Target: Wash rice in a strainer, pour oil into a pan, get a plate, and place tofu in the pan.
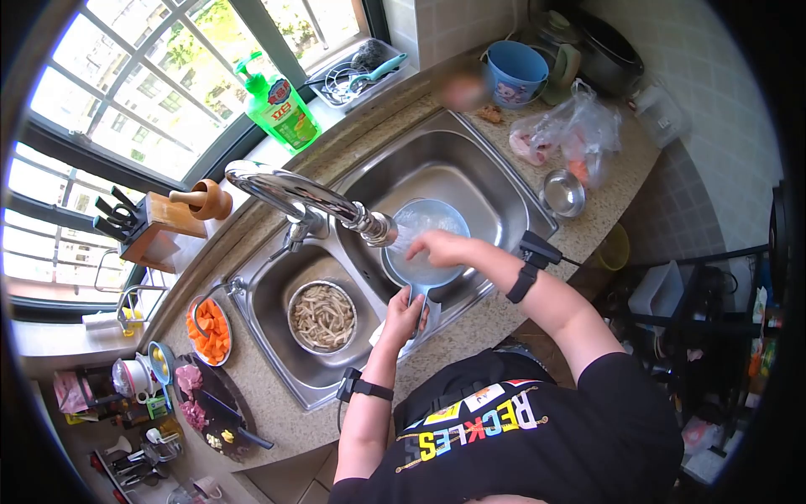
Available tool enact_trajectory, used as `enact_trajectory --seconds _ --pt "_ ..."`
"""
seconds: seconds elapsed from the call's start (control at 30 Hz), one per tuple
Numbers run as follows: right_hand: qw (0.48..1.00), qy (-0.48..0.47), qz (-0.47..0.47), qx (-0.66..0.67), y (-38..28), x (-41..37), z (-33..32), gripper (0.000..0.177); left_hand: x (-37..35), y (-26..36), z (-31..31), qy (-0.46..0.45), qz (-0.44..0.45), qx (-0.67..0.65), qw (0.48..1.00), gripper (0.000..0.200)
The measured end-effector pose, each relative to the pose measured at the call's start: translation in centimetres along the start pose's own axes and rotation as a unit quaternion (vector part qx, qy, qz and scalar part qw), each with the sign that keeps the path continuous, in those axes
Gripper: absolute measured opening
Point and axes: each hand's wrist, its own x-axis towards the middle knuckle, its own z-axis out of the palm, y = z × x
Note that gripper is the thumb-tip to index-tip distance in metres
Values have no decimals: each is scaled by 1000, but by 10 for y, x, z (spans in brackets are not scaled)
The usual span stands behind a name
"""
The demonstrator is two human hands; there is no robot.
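Blue scoop: in the right-hand basin, under your tap; likely light, stiff, slick when wet.
Your left hand: wrapped around its handle, probably the surest hold.
Your right hand: inside, fingers bent; you can't tell whether they pinch anything.

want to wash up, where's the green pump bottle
The pump bottle stands by the window, upper left in the head view, beside the tray of cables.
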Motion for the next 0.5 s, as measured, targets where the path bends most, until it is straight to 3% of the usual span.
enact_trajectory --seconds 0.03,0.1,0.17,0.23,0.37,0.43,0.47,0.5 --pt "1000 2 3 0 6 -2 -5 43 0 0 3 -11 1 11 1000 9" --pt "993 111 -26 -36 24 -2 -15 38 5 -5 7 -20 -6 16 1000 10" --pt "989 132 -33 -53 53 4 -19 35 8 -6 13 -30 -12 22 999 12" --pt "977 146 66 -139 70 3 -20 34 11 -6 22 -27 -5 -3 1000 13" --pt "979 108 135 -110 88 -9 -17 37 22 -8 36 -38 -2 -5 999 13" --pt "966 106 190 138 80 -27 -12 42 27 -12 44 -38 -1 5 999 13" --pt "960 83 209 169 82 -28 -11 53 31 -13 46 -42 -1 7 999 13" --pt "959 83 211 172 83 -31 -3 53 30 -15 50 -44 -2 13 999 12"
